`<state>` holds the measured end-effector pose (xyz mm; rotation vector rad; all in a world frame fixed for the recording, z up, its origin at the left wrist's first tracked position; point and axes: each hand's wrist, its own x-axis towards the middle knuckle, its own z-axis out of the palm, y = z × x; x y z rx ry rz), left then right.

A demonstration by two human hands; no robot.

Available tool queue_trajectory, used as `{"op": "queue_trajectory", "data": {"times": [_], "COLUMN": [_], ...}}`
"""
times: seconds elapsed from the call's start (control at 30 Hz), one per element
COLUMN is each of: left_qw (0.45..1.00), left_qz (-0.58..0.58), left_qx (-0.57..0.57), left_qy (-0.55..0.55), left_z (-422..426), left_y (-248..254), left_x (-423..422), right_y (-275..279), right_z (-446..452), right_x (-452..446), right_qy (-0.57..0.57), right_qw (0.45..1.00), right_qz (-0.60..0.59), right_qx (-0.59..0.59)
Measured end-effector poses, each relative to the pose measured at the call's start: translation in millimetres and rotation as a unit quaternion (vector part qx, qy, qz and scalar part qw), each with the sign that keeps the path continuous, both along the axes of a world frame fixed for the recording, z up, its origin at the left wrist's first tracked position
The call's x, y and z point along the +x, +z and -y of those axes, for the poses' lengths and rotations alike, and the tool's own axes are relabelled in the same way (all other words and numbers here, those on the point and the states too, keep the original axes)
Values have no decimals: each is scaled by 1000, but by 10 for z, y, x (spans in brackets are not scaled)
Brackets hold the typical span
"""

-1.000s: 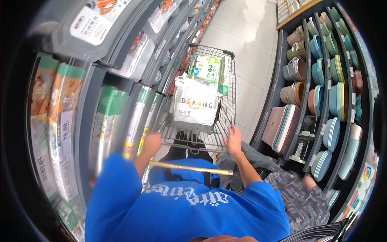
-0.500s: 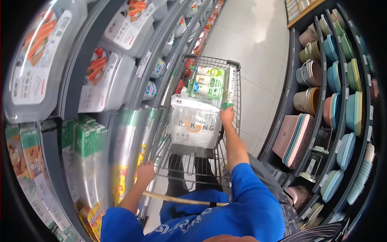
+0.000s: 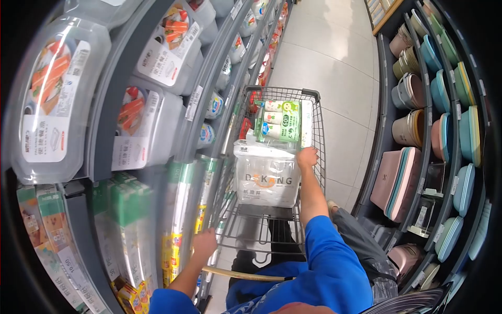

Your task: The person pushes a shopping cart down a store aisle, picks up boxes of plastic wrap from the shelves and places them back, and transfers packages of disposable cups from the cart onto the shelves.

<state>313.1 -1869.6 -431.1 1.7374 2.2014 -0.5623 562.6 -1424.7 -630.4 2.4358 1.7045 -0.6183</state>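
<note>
A wire shopping cart (image 3: 320,118) stands in front of me in the aisle. In it lie a green-and-white pack of paper cups (image 3: 281,121) and a clear bag of cups (image 3: 267,180) lettered DEKANG. Along the cart's right side is a long narrow white-and-green box (image 3: 306,124). My right hand (image 3: 307,156) is closed on the near end of this box. Beside the cart's left rear side, my left hand (image 3: 205,242) has its fingers curled; what they hold, if anything, is hidden. A pale bar (image 3: 248,273) crosses close to my body.
On the left, shelves hold clear plastic food containers (image 3: 49,112) and long upright boxes (image 3: 128,209). Shelves on the right carry buckets (image 3: 408,128), basins and pink storage boxes (image 3: 389,178). Tiled floor (image 3: 334,57) runs ahead. A grey-trousered leg (image 3: 355,235) is at my right.
The cart and both hands now appear lower and further right in the view, as do the shelves. My right hand has come over the green end of the long box.
</note>
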Motion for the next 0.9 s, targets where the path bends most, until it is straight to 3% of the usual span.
{"op": "queue_trajectory", "data": {"times": [0.1, 0.2, 0.37, 0.47, 0.57, 0.73, 0.83, 0.9], "left_qw": [1000, 999, 997, 996, 994, 992, 976, 890], "left_qz": [-9, 27, 43, 52, 76, 108, 191, 394], "left_qx": [4, 19, 65, 66, 73, 51, 104, 216], "left_qy": [-1, 8, -4, -5, -8, -31, -1, 74], "left_z": [103, 112, 134, 188, 242, 399, 586, 658], "left_y": [-102, -134, -61, -136, -241, 120, 538, 638], "left_x": [-14, -36, -30, -66, -116, -103, -14, -48], "right_y": [119, 683, 1165, 1692, 1709, 3103, 3796, 4168], "right_z": [-16, 103, 389, 673, 875, 2173, 2782, 2999], "right_x": [116, 168, 406, 680, 1221, 1739, 1738, 1637], "right_qy": [35, 85, 120, 62, 45, 64, 96, 127], "right_qw": [999, 996, 993, 992, 976, 909, 871, 833], "right_qz": [-11, -18, -19, -110, -206, -412, -482, -538], "right_qx": [-13, -27, 12, -21, -45, -18, -7, -28]}}
